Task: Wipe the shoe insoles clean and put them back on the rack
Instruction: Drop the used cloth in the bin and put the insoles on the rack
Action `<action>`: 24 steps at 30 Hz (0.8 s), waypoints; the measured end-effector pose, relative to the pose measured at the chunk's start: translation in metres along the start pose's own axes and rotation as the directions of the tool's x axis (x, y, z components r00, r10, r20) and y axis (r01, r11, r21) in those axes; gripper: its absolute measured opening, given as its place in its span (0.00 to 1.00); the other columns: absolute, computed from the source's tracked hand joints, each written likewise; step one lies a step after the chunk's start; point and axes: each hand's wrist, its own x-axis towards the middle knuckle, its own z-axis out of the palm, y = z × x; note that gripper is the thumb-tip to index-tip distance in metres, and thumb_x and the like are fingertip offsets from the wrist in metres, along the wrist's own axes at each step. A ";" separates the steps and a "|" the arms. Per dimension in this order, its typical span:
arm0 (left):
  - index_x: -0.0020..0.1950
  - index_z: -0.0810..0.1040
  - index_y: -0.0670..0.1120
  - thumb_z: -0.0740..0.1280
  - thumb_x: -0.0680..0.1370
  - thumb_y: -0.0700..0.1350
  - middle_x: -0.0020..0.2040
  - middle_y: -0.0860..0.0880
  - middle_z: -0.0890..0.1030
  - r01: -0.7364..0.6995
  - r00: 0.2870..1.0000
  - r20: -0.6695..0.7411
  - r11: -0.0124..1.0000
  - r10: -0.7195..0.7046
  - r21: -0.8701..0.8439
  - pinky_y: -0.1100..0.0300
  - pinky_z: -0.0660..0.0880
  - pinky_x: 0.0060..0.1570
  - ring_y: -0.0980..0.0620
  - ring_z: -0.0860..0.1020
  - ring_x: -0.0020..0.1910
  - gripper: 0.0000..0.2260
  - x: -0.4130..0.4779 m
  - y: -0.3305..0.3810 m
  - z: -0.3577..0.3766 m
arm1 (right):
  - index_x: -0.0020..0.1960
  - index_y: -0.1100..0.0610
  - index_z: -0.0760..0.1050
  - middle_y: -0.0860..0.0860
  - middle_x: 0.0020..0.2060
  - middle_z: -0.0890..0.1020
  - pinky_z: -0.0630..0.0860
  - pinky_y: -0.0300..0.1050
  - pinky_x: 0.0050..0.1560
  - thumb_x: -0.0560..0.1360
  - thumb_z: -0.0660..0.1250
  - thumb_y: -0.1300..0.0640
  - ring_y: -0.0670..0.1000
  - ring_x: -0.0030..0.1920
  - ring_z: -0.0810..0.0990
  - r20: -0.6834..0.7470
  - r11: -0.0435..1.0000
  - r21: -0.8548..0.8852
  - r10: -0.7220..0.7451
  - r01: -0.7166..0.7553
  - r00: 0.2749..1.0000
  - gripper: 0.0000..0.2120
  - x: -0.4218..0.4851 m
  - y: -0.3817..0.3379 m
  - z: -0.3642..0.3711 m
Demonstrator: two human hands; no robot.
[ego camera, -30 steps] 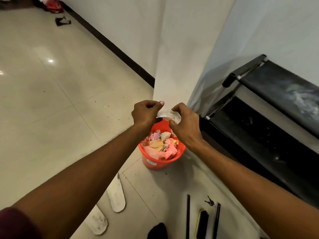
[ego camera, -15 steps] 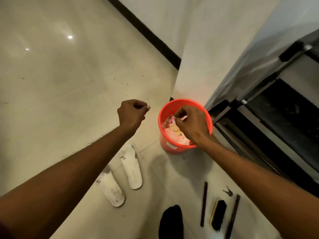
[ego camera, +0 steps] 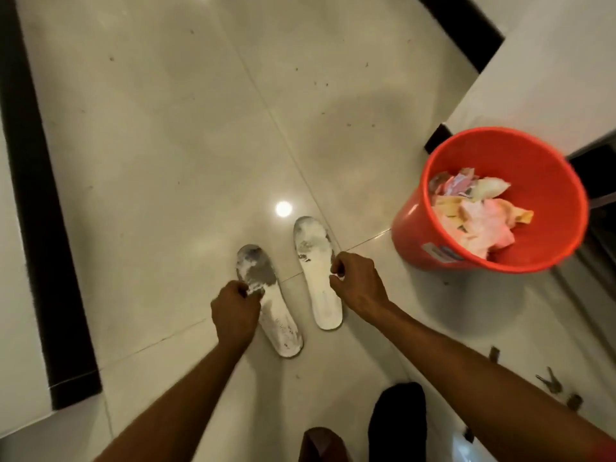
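The two insoles lie side by side on the floor [ego camera: 160,155], toes pointing away from the person, a short way left of the red bucket [ego camera: 413,241]. The left insole [ego camera: 281,328] is the farther from the bucket and carries a dark grey smear across its forefoot. The right insole [ego camera: 316,281], nearer the bucket, is greyed only at the toe. Lying flat and face up, both offer their soiled sides and long edges for pick-up.

The left hand [ego camera: 235,311] hangs over the outer edge of the left insole, away from the bucket, with its fingers curled tight. The right hand [ego camera: 358,281] sits at the bucket-side edge of the right insole, fingers likewise bent in. Whether either hand actually pinches its insole cannot be told; nothing else shows in them. One hand per insole suggests both are to be lifted together.

The bucket, close at hand, serves as the waste bin and holds crumpled wipes [ego camera: 480,221]. Only a dark sliver of the rack [ego camera: 596,165] shows beyond it.

A second ago both hands held a white wipe above the bucket, and half a second ago the right hand was at its rim. Now the wipe is out of both hands and they have dropped to the insoles left of the bucket.
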 end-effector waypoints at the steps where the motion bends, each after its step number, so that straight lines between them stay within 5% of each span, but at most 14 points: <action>1: 0.60 0.82 0.41 0.76 0.75 0.53 0.54 0.42 0.86 0.070 0.998 0.001 0.998 -0.070 0.007 0.56 0.73 0.54 0.40 0.82 0.57 0.20 -0.005 -0.017 0.010 | 0.48 0.56 0.77 0.51 0.45 0.82 0.78 0.48 0.42 0.71 0.72 0.57 0.53 0.46 0.81 0.022 0.999 -0.036 0.037 -0.036 0.999 0.07 0.000 0.010 0.012; 5: 0.58 0.79 0.42 0.79 0.70 0.56 0.50 0.46 0.83 0.278 0.960 0.054 0.959 -0.275 -0.058 0.55 0.76 0.55 0.45 0.81 0.53 0.25 -0.029 -0.057 0.039 | 0.58 0.61 0.71 0.58 0.52 0.79 0.76 0.46 0.42 0.73 0.75 0.55 0.58 0.50 0.80 0.010 0.980 -0.069 0.186 -0.185 0.982 0.20 -0.007 0.036 0.045; 9: 0.41 0.83 0.47 0.77 0.72 0.55 0.32 0.50 0.85 0.310 0.947 0.133 0.941 -0.292 -0.136 0.50 0.83 0.51 0.49 0.86 0.36 0.12 -0.029 -0.075 0.054 | 0.53 0.61 0.72 0.56 0.50 0.81 0.79 0.48 0.42 0.76 0.71 0.61 0.56 0.46 0.81 0.009 0.939 0.104 0.328 -0.327 0.945 0.10 -0.014 0.034 0.058; 14: 0.42 0.80 0.43 0.78 0.73 0.44 0.41 0.41 0.84 0.339 0.941 0.122 0.893 -0.317 -0.297 0.42 0.85 0.44 0.40 0.86 0.42 0.09 -0.023 -0.063 0.036 | 0.50 0.58 0.77 0.54 0.47 0.82 0.79 0.47 0.44 0.76 0.70 0.59 0.55 0.46 0.81 0.049 0.921 0.182 0.340 -0.343 0.939 0.05 -0.022 0.022 0.041; 20: 0.44 0.75 0.40 0.73 0.77 0.36 0.41 0.38 0.84 0.041 0.996 0.090 0.924 -0.007 -0.381 0.45 0.85 0.37 0.41 0.86 0.42 0.08 -0.047 0.018 -0.033 | 0.45 0.51 0.76 0.48 0.40 0.81 0.69 0.40 0.34 0.75 0.70 0.58 0.49 0.41 0.79 -0.086 0.935 0.280 0.252 -0.219 0.964 0.03 -0.060 -0.018 -0.053; 24: 0.45 0.77 0.44 0.73 0.76 0.36 0.40 0.40 0.85 -0.188 0.968 0.062 0.869 0.242 -0.457 0.48 0.85 0.35 0.41 0.86 0.41 0.07 -0.088 0.099 -0.101 | 0.44 0.52 0.76 0.47 0.37 0.80 0.77 0.45 0.37 0.73 0.72 0.58 0.49 0.38 0.80 -0.254 0.937 0.342 0.166 -0.072 0.953 0.05 -0.099 -0.062 -0.153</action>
